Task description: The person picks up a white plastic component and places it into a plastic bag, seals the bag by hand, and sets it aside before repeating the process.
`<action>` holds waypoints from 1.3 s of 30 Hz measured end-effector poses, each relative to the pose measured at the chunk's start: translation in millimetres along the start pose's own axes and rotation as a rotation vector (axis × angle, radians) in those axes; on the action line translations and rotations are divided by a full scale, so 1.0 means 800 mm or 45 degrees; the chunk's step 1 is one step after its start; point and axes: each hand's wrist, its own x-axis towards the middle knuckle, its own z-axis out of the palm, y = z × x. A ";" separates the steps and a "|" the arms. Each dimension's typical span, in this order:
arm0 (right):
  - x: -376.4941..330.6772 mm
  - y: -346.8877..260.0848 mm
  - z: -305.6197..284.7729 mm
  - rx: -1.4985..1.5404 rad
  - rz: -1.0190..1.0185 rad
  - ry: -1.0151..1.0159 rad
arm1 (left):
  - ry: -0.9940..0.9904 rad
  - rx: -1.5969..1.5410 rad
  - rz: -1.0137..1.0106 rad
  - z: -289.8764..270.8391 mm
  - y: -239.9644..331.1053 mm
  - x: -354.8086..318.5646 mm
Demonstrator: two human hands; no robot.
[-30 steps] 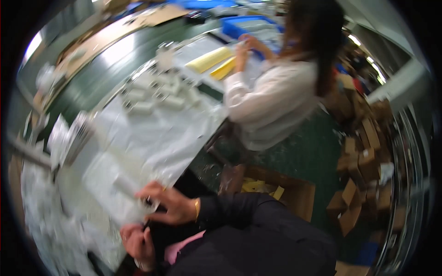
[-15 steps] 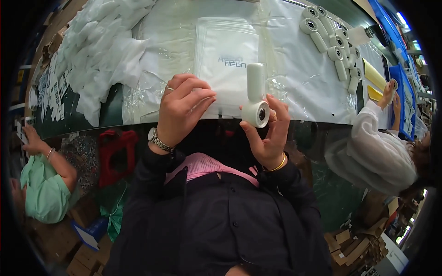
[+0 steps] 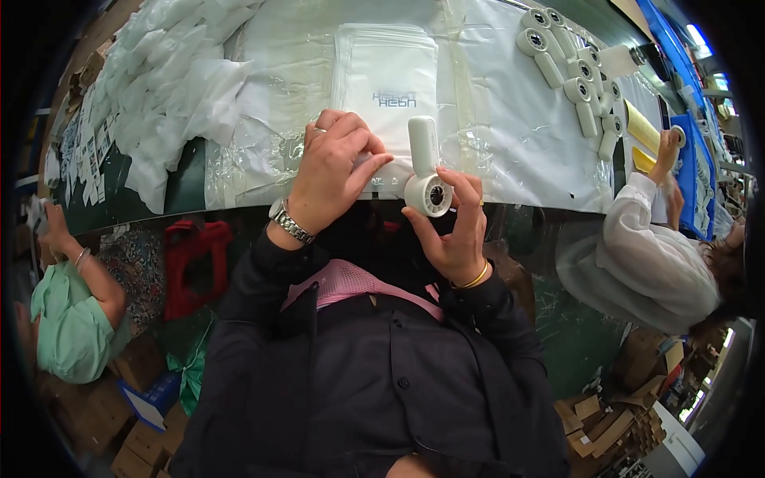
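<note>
My right hand (image 3: pixel 456 231) grips a small white handheld fan (image 3: pixel 424 147) by its round head, thumb on one side and fingers on the other. The fan's handle points away from me, over the near end of a stack of frosted plastic bags (image 3: pixel 382 68) with blue print. My left hand (image 3: pixel 336 163) is at the left near corner of that stack, fingers curled toward the thumb. A bit of pale film shows between them, apparently the top plastic bag's edge; the fingertips are partly hidden.
Loose white plastic bags (image 3: pixel 171 88) lie heaped on the left of the table (image 3: pixel 510 151). Several more white fans (image 3: pixel 586 92) lie at the far right. A co-worker in a white sleeve (image 3: pixel 633 231) works beside a blue bin (image 3: pixel 693 171); another person (image 3: pixel 76 319) is at the left.
My left hand has moved slightly right and away from me, its fingers curling in at the bags. The right hand has brought the fan a little left, closer to the left hand.
</note>
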 end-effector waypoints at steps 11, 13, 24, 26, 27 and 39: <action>0.010 -0.011 -0.009 -0.013 -0.198 -0.126 | 0.173 -0.108 -0.193 0.015 -0.006 -0.006; 0.013 -0.013 -0.013 -0.035 -0.182 -0.160 | 0.180 -0.128 -0.209 0.017 -0.004 -0.003; 0.017 -0.030 -0.005 -0.164 -0.095 -0.063 | 0.173 -0.044 0.035 0.002 -0.006 -0.014; 0.019 -0.032 -0.004 -0.238 -0.082 -0.011 | 0.186 -0.026 0.060 0.004 -0.004 -0.007; 0.020 -0.032 0.000 -0.240 -0.060 0.003 | 0.189 -0.062 0.061 0.007 0.003 -0.004; 0.043 -0.027 -0.014 -0.282 0.006 -0.055 | 0.262 0.015 -0.243 0.008 0.037 -0.029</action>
